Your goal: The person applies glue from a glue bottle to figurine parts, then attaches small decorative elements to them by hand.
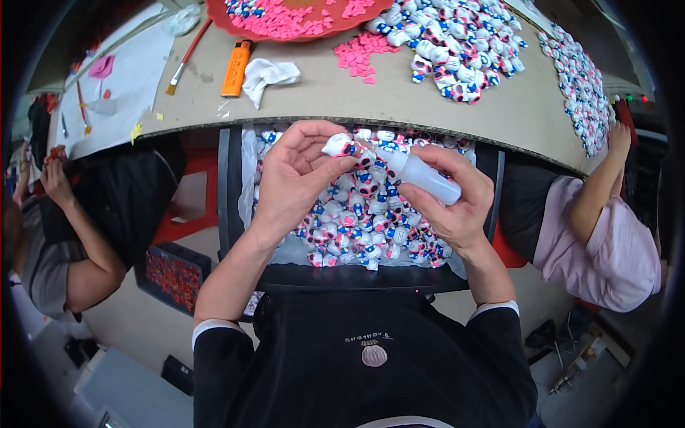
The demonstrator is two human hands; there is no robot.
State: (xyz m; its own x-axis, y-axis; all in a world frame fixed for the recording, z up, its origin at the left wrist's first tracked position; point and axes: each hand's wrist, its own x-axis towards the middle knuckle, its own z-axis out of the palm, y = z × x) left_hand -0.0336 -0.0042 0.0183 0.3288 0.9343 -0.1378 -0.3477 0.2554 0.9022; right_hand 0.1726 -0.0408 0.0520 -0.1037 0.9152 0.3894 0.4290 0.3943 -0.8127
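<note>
Your left hand [296, 178], frame centre: fingers closed on small glossy white figurine [337, 145] with pink and blue spots. Your right hand [449, 192] grips soft translucent squeeze bottle [421, 175], nozzle tip touching figurine. Beneath hands: black tray [357, 277], plastic-lined, heaped with like figurines. Above, on matte grey table [335, 96]: orange lighter [236, 68], crumpled white cloth [267, 73], flat pink pieces [360, 55], red dish [285, 28] at top.
</note>
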